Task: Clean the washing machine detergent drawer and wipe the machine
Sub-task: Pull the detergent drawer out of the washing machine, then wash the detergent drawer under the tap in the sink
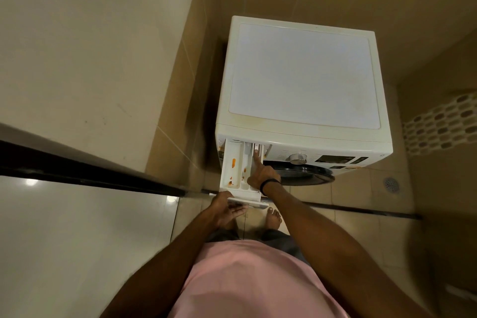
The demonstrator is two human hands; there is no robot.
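A white front-loading washing machine [302, 77] stands against the tiled wall. Its white detergent drawer [233, 170] is pulled far out at the front left, with orange stains in its compartments. My left hand [227, 210] grips the drawer's front panel from below, fingers curled under it. My right hand [262, 171] reaches into the drawer's right compartment, index finger stretched out and pressing near the back by the machine's front, the other fingers curled. A black band sits on that wrist.
The machine's control dial [298, 158] and display are right of the drawer, the dark round door [304, 175] below. A beige wall runs along the left, with a dark threshold strip [90, 175]. A floor drain [391, 183] lies right. My bare foot [273, 218] stands below the drawer.
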